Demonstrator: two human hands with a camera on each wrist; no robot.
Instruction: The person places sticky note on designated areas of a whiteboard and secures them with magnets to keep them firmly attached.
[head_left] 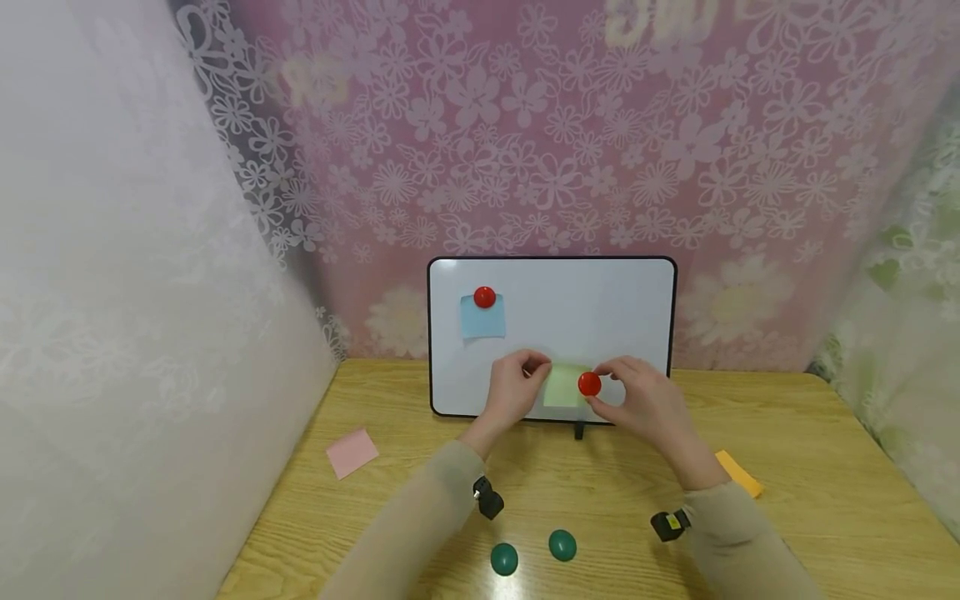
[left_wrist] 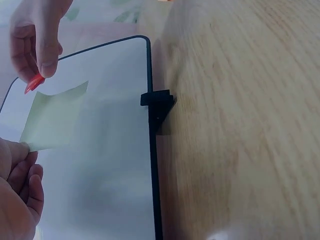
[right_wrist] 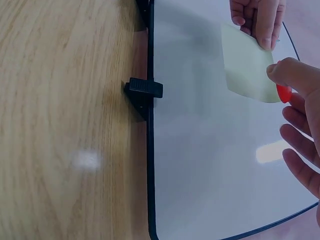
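Note:
A pale green sticky note (head_left: 562,387) is held against the lower part of a whiteboard (head_left: 600,308). My left hand (head_left: 515,383) pinches the note's upper left corner between thumb and fingertips, which the left wrist view also shows. Between the thumb and fingers of my right hand (head_left: 648,404) is a round red magnet (head_left: 589,384), at the note's right edge. In the right wrist view the red magnet (right_wrist: 284,93) stands on edge beside the green note (right_wrist: 248,65); whether it touches the board cannot be told.
A blue sticky note (head_left: 482,321) hangs on the board's upper left under another red magnet (head_left: 484,297). On the wooden table lie a pink note (head_left: 352,453), an orange pad (head_left: 738,474) and two green magnets (head_left: 562,545). A black stand foot (head_left: 579,431) juts from the board's lower edge.

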